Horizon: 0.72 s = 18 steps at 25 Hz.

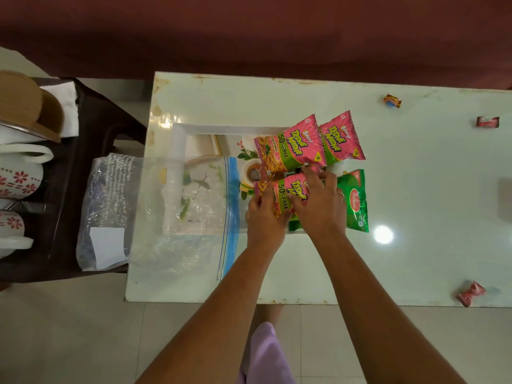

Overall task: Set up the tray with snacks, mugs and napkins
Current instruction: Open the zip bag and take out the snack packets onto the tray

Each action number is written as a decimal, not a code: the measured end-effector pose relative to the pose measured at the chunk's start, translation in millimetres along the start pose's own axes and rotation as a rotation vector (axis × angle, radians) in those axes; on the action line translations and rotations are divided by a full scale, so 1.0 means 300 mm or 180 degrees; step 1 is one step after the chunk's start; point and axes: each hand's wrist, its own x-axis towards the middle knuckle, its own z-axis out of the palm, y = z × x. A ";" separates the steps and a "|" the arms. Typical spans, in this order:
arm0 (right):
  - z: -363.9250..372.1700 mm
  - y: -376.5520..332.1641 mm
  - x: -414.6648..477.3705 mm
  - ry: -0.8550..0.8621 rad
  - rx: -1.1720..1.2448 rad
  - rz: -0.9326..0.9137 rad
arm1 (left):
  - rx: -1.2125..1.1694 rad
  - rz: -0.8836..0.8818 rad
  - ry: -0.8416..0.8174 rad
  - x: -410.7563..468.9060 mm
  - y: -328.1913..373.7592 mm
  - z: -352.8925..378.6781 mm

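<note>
Findings, obstructions only. My left hand [264, 214] and right hand [318, 206] cover much of the nearest pink packet [282, 194], so I can read only part of its printed name. My right hand also hides the left part of the green packet [356, 200]. The picture on the tray [221, 129] is largely covered by packets and by the clear plastic bag [166, 212], and I cannot trace the tray's near rim. The bag's small print is too fine to read. The mugs [22, 176] are cut off by the left edge. The tabletop [415, 176] runs out of frame on the right, where I cannot identify a blurred grey shape [505, 200].
</note>
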 end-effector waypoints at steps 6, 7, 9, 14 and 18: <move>-0.004 -0.066 -0.058 0.0383 -0.0492 0.0188 | 0.0118 0.0612 0.0563 -0.075 0.007 -0.107; 0.000 -0.091 -0.076 0.0522 -0.0423 0.0079 | 0.0012 0.0674 0.0823 -0.092 -0.004 -0.145; 0.034 -0.157 -0.122 0.0454 0.0156 -0.0106 | -0.0083 0.0672 0.1357 -0.120 -0.045 -0.235; 0.192 -0.303 -0.276 -0.1182 0.1787 0.0675 | 0.0251 0.0164 0.1784 -0.171 -0.202 -0.427; 0.253 -0.368 -0.284 -0.1091 0.2203 0.1110 | 0.0751 0.0030 0.1337 -0.213 -0.302 -0.479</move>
